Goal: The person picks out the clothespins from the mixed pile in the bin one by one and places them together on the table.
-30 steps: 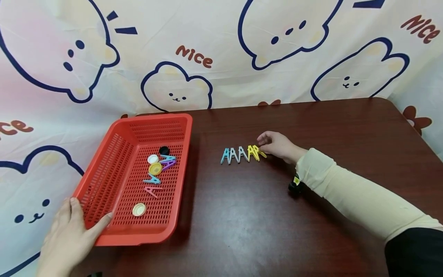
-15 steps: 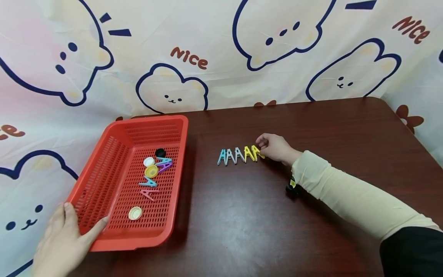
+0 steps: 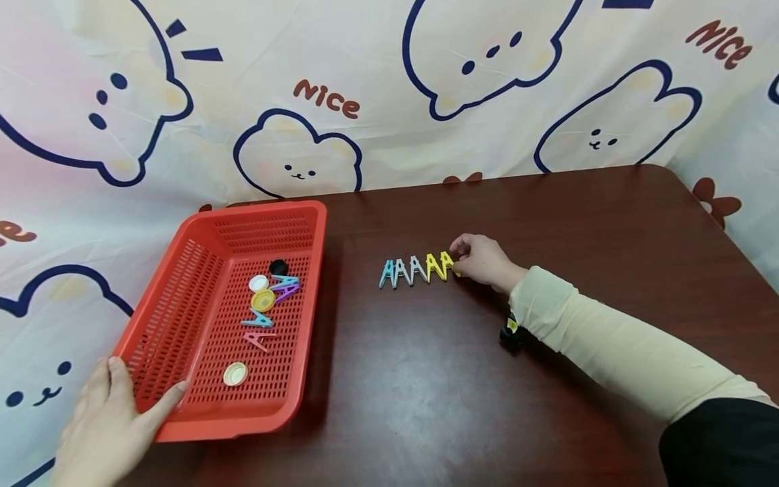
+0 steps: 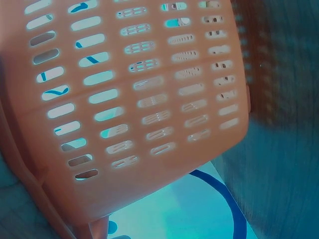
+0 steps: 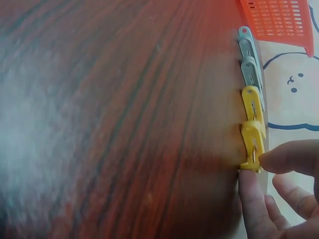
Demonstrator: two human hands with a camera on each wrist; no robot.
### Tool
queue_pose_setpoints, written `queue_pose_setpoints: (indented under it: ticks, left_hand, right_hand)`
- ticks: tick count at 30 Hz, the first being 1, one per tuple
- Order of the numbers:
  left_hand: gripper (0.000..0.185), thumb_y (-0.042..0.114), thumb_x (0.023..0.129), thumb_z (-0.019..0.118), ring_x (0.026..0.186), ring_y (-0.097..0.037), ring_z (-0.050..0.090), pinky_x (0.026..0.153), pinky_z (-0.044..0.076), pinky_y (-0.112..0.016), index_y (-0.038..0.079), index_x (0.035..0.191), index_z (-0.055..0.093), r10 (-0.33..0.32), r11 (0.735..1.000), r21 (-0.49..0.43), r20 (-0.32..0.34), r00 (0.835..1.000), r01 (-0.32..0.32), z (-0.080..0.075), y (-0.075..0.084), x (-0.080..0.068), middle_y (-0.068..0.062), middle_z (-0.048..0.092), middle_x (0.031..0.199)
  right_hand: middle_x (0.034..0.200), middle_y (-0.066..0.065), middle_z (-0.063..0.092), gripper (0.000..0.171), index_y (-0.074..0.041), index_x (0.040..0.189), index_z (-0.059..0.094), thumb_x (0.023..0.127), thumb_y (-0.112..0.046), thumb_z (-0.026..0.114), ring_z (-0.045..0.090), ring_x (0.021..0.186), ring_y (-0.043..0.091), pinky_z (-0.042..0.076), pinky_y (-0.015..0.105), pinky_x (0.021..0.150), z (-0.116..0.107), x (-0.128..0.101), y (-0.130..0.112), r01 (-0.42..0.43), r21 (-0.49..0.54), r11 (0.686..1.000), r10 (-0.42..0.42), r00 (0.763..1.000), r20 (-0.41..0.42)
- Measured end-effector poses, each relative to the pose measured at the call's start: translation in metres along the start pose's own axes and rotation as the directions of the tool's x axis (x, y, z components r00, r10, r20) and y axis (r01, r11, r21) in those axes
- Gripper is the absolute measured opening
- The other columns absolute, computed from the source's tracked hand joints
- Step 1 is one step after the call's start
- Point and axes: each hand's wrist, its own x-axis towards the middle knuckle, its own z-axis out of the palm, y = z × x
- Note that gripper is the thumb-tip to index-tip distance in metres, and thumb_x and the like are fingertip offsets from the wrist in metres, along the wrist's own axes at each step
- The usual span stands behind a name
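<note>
At the right end of a short row of clothes pegs (image 3: 416, 269) standing on the dark wooden table (image 3: 548, 216), the right hand (image 3: 483, 260) pinches the last yellow peg (image 3: 447, 264) between thumb and fingertips (image 5: 286, 158), its feet down beside a second yellow peg (image 5: 253, 106), with grey and blue ones further along. By the look of it, the step in hand is setting this peg in line; the next move calls for a gentle release so it stays upright without knocking its neighbour. Well to the left, the red basket (image 3: 182, 284) holds more pegs, among them a pink peg (image 3: 258, 338), and several round caps, one a yellow cap (image 3: 264, 300). The left hand (image 3: 109, 423) grips the basket's near corner, thumb hooked over the rim.
</note>
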Motion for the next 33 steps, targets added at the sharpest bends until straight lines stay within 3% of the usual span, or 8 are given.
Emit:
queue_pose_setpoints:
  ticks: [6,11,15,20,24,33]
  left_hand:
    - [0.12,0.069,0.099,0.046,0.141,-0.067,0.005,0.113,0.012,-0.077,-0.023,0.148,-0.014,-0.016,1.0,-0.003,0.004,1.0,0.016,0.001,-0.002,0.0,-0.049,-0.01,0.154]
    - [0.12,0.069,0.098,0.048,0.139,-0.067,0.007,0.111,0.014,-0.08,-0.021,0.149,-0.015,0.0,1.0,-0.014,-0.006,1.0,0.0,0.002,-0.006,0.001,-0.048,-0.009,0.154]
    - [0.122,0.07,0.097,0.049,0.137,-0.066,0.008,0.108,0.017,-0.082,-0.019,0.15,-0.015,0.03,0.999,-0.034,-0.025,0.999,-0.031,0.002,-0.007,0.005,-0.047,-0.008,0.155]
    - [0.122,0.07,0.097,0.049,0.139,-0.067,0.006,0.107,0.015,-0.083,-0.018,0.15,-0.016,0.042,0.998,-0.043,-0.042,0.998,-0.044,0.002,-0.01,0.008,-0.047,-0.01,0.155]
    - [0.121,0.07,0.098,0.048,0.14,-0.067,0.005,0.107,0.014,-0.083,-0.019,0.15,-0.014,0.06,0.997,-0.039,-0.056,0.997,-0.062,0.002,-0.011,0.007,-0.048,-0.01,0.155]
    - [0.12,0.07,0.098,0.047,0.138,-0.068,0.005,0.103,0.015,-0.085,-0.02,0.149,-0.013,0.119,0.991,-0.046,-0.053,0.991,-0.122,0.0,-0.012,0.005,-0.049,-0.008,0.153]
  right_hand:
    - [0.118,0.02,0.057,0.035,0.004,0.123,0.064,0.088,-0.001,0.069,0.053,0.106,0.033,0.048,0.044,0.091,0.005,0.003,-0.003,0.023,-0.038,0.999,-0.024,0.999,-0.022]
    - [0.12,0.02,0.055,0.034,0.003,0.124,0.063,0.091,-0.004,0.067,0.055,0.101,0.03,0.051,0.037,0.082,0.005,0.002,-0.004,0.01,-0.011,1.0,-0.01,1.0,0.002]
    - [0.118,0.02,0.055,0.033,0.003,0.125,0.062,0.093,-0.003,0.064,0.064,0.088,0.028,0.054,0.033,0.074,-0.001,0.004,-0.006,0.017,0.007,1.0,-0.017,1.0,-0.003]
    - [0.118,0.02,0.056,0.034,0.003,0.127,0.061,0.095,-0.005,0.062,0.059,0.096,0.03,0.051,0.04,0.084,-0.004,0.007,-0.015,0.055,-0.031,0.998,-0.056,0.998,-0.023]
    - [0.118,0.02,0.058,0.035,0.003,0.128,0.062,0.095,-0.007,0.062,0.053,0.106,0.033,0.046,0.046,0.093,0.001,0.011,-0.027,0.112,-0.062,0.992,-0.113,0.993,-0.017]
    - [0.119,0.016,0.059,0.033,0.001,0.128,0.062,0.097,-0.008,0.059,0.055,0.106,0.03,0.047,0.044,0.094,0.02,0.014,-0.077,0.248,-0.025,0.968,-0.247,0.968,0.051]
